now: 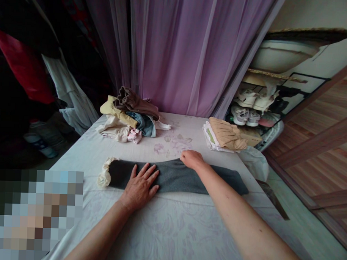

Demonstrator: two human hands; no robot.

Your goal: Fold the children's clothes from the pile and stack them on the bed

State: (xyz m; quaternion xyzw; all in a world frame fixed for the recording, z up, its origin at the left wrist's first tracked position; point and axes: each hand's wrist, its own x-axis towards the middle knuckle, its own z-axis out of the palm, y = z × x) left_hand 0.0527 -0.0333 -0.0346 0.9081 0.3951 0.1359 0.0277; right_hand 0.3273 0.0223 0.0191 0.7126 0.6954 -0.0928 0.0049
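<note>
A dark grey garment (172,177) lies across the table as a long narrow strip, its length running left to right. Cream frilly trim (104,175) bunches up at its left end. My left hand (141,184) rests flat on the garment's left part, fingers spread. Farther right, my right hand (192,159) is closed at the far edge of the cloth, pinching it; the fingertips are partly hidden.
A loose heap of clothes (128,115) sits at the table's back left. Folded clothes (224,133) are stacked at the back right. Behind hangs a purple curtain (176,50); a shoe rack (248,106) stands right. A pixelated patch covers the lower left.
</note>
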